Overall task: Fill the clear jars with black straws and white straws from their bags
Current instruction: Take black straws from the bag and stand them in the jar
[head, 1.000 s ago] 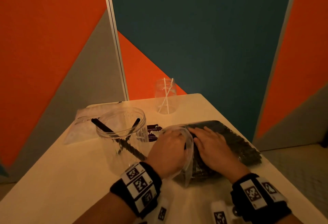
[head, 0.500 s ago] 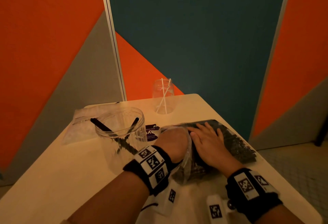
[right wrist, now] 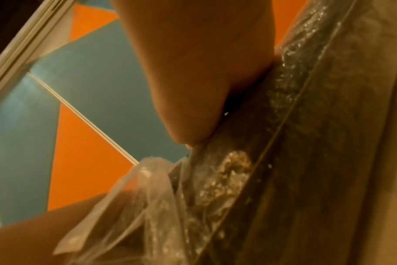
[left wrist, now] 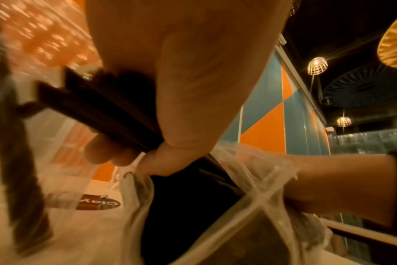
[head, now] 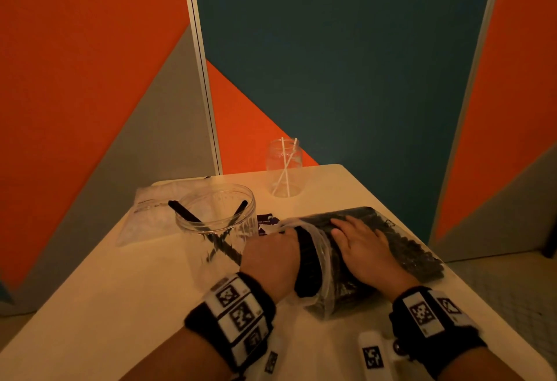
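A clear bag of black straws (head: 404, 245) lies on the right of the white table (head: 120, 305). My left hand (head: 272, 255) grips a bundle of black straws (head: 307, 263) at the bag's open mouth; the left wrist view shows the bundle of black straws (left wrist: 97, 111) clasped between thumb and fingers. My right hand (head: 360, 243) lies flat on the bag, fingers straight, pressing it down. The wide clear jar (head: 217, 230) left of my left hand holds two black straws. A small clear jar (head: 284, 168) at the back holds two white straws.
A clear bag of white straws (head: 150, 214) lies flat behind and left of the wide jar. A dark printed label (head: 266, 221) sits on the table between the wide jar and the black-straw bag. Orange, grey and teal wall panels stand close behind the table.
My left hand has drawn back toward me with a bundle of black straws coming out of the bag's mouth. The right hand stays flat on the bag.
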Demonstrator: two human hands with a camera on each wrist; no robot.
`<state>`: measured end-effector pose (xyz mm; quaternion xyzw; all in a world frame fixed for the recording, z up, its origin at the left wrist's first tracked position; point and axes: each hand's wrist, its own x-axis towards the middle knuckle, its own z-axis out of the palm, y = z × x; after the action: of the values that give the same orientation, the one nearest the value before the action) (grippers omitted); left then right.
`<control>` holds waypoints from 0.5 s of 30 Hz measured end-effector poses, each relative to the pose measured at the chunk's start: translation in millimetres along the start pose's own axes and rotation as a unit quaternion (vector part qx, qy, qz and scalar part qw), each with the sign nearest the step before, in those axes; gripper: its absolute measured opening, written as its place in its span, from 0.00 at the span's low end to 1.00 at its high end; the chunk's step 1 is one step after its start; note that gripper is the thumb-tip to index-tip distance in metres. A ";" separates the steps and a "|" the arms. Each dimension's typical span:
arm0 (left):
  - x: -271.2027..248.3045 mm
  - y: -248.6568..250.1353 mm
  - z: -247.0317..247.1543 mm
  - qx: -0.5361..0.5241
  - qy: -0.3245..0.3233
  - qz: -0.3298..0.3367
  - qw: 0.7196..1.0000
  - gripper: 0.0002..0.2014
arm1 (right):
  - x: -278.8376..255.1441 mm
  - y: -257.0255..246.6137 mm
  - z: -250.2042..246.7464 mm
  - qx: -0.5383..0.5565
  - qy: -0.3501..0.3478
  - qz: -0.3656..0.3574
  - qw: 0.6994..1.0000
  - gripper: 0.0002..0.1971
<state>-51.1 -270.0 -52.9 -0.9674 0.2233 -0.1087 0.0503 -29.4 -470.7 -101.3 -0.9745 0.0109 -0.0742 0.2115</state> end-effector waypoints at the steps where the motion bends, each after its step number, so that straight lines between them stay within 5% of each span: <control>1: 4.1 7.3 0.0 0.005 -0.001 0.001 1.000 0.20 | 0.0 0.0 0.6 -0.003 -0.003 0.002 1.000 0.26; 9: -5.4 8.0 -3.3 -0.016 -0.014 -0.043 0.999 0.15 | 2.9 3.6 -0.5 -0.013 -0.026 0.016 0.999 0.29; 15: -58.2 -28.9 -32.4 0.062 0.043 -0.098 0.992 0.09 | 1.7 -1.3 -8.7 -0.008 -0.031 0.051 0.998 0.29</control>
<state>-97.5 -219.9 -28.1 -0.9740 0.1224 -0.1680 0.0896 -29.1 -473.2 -92.6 -0.9762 0.0548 -0.0332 0.2071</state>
